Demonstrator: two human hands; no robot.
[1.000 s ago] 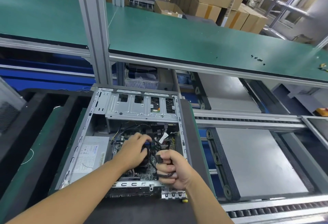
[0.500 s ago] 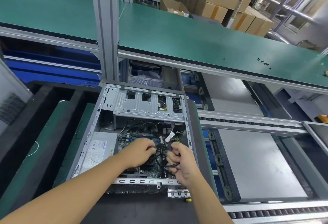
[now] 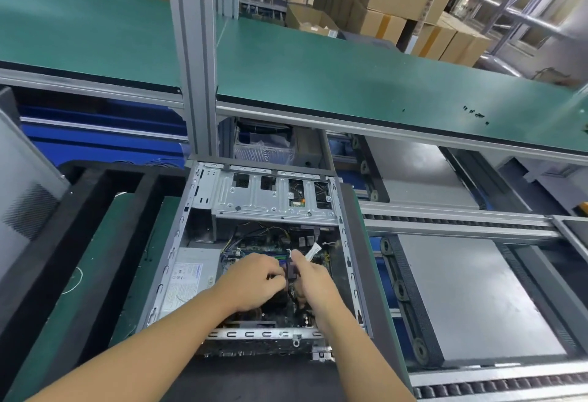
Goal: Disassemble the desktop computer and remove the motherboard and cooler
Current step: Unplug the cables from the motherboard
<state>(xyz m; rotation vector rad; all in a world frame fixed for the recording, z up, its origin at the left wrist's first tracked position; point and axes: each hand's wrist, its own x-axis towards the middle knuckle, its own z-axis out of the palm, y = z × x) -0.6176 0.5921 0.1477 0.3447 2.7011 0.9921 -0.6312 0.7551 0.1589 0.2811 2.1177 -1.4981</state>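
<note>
Left hand (image 3: pixel 251 284), right hand (image 3: pixel 315 287) grip thin black cable (image 3: pixel 290 272).

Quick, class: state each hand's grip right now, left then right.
Left hand: closed, gripping the black cable.
Right hand: closed, pinching the black connector.

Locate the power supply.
Head view: the power supply sits against the left wall of the open case, just left of the left hand.

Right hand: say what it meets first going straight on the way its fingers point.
Holding a cable, its fingers point at the wiring over the motherboard, likely met first; the drive cage lies beyond. Depth unclear.
</note>
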